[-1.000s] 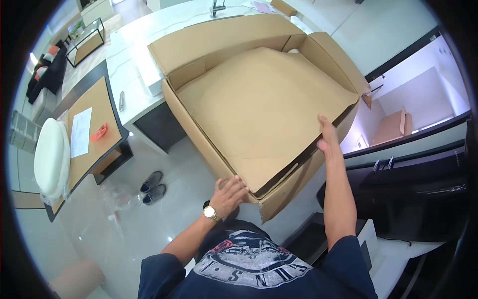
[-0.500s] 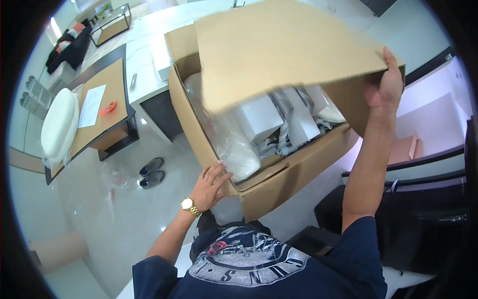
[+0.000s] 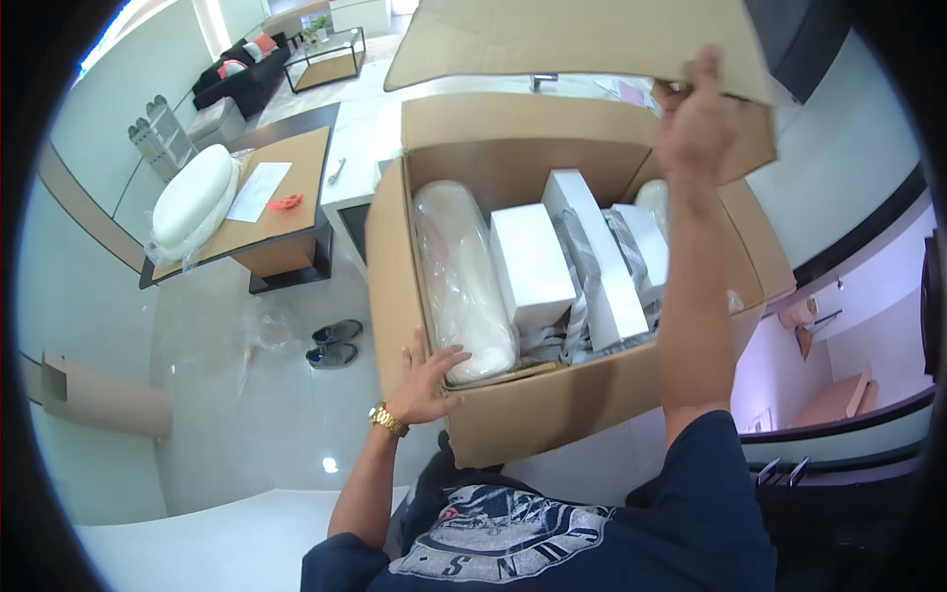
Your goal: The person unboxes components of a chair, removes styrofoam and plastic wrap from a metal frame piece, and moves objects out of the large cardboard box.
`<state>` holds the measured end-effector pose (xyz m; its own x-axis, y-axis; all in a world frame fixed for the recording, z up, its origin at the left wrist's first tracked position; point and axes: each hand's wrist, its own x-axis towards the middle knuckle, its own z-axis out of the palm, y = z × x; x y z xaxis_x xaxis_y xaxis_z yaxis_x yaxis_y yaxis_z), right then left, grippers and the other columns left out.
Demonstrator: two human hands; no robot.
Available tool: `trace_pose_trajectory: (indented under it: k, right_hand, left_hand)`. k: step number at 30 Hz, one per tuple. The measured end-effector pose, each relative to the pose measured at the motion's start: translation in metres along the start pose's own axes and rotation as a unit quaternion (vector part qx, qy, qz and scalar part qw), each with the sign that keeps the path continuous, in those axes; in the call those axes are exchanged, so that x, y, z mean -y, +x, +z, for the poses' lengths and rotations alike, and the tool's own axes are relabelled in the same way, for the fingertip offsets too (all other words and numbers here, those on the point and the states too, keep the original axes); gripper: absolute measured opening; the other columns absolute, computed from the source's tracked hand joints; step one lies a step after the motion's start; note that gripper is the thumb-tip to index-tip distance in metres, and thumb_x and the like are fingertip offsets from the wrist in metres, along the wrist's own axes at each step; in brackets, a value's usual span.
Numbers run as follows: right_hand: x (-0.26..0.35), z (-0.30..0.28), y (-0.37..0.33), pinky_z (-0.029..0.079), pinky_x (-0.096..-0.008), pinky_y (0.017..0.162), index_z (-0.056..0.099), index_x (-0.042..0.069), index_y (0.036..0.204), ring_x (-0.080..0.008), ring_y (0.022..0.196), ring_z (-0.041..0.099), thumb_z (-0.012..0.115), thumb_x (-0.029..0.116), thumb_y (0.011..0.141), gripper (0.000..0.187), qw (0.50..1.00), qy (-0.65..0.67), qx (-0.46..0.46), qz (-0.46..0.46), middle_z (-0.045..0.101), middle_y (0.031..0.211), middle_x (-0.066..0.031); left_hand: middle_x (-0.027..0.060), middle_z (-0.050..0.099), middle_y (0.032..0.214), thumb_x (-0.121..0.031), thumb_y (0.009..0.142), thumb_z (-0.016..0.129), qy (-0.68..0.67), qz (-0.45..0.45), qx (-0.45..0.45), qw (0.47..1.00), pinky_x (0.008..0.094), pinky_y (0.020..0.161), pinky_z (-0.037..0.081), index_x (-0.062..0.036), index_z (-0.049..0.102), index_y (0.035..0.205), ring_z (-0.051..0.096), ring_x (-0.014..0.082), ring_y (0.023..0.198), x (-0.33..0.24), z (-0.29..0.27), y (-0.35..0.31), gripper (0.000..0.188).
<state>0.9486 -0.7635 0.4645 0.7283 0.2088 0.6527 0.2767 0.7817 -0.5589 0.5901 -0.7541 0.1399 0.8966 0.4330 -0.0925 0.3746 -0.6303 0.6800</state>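
While our right hand pinches the cardboard sheet clear at the frame's top, our left hand, fingers spread flat, steadies the open box at center, exposing white packages.

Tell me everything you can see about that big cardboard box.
The cardboard box is large, plain brown and open at the top. The right hand holds a flat cardboard sheet raised above it; the left hand rests on its near corner. Inside lie a plastic-wrapped white roll, white boxes and more wrapped items.
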Motion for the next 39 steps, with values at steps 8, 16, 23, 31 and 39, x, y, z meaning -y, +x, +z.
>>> trace_pose_trajectory:
  k: [8,16,23,31,39]
  right_hand:
    - [-0.184,-0.050,-0.064,0.058,-0.0473,0.092,0.046,0.005,0.141,-0.0271,0.116,0.062,0.054,0.031,0.107,0.044,0.945,0.101,-0.008,0.311,0.059,0.133,-0.0111]
    - [-0.322,-0.184,-0.132,0.062,-0.0342,0.068,0.054,0.008,0.130,-0.0240,0.091,0.068,0.053,0.037,0.106,0.038,0.846,0.029,-0.068,0.527,0.065,0.113,-0.0111]
    - [-0.374,-0.157,-0.112,0.054,-0.0281,0.051,0.055,0.009,0.129,-0.0201,0.066,0.065,0.045,0.030,0.109,0.030,0.829,0.059,0.055,0.553,0.067,0.092,-0.0105]
    - [-0.384,-0.246,-0.016,0.061,-0.0398,0.083,0.056,0.001,0.123,-0.0261,0.093,0.070,0.061,0.033,0.103,0.038,0.696,-0.027,0.288,0.657,0.066,0.111,-0.0171]
    - [-0.301,-0.389,0.024,0.054,-0.0437,0.094,0.053,0.001,0.142,-0.0333,0.109,0.065,0.076,0.040,0.088,0.070,0.728,-0.424,0.424,0.332,0.067,0.116,-0.0197]
  left_hand:
    - [0.0088,0.038,0.161,-0.041,0.078,0.077,-0.031,0.001,-0.052,0.998,0.0758,0.115,-0.002,-0.0210,0.050,0.148,-0.009,0.0466,0.155,-0.001,0.014,-0.003,0.078]
    - [0.0073,0.044,0.158,-0.045,0.077,0.077,-0.044,-0.008,-0.082,0.996,0.0733,0.117,-0.002,-0.0203,0.052,0.147,-0.001,0.0444,0.156,-0.009,0.022,0.016,0.079]
    - [0.0147,0.050,0.149,-0.048,0.075,0.081,0.062,-0.191,-0.174,0.964,0.0698,0.117,0.012,-0.0164,0.052,0.145,0.014,0.0471,0.153,-0.059,0.034,-0.008,0.082]
    - [0.0147,0.059,0.138,-0.045,0.083,0.078,0.061,-0.261,-0.274,0.924,0.0601,0.121,0.015,-0.0088,0.058,0.133,0.042,0.0398,0.142,-0.157,0.129,0.085,0.065]
    - [0.0078,0.070,0.120,-0.045,0.083,0.073,0.178,-0.293,-0.337,0.877,0.0542,0.118,0.019,-0.0085,0.069,0.118,0.057,0.0278,0.118,-0.165,0.148,0.117,0.050]
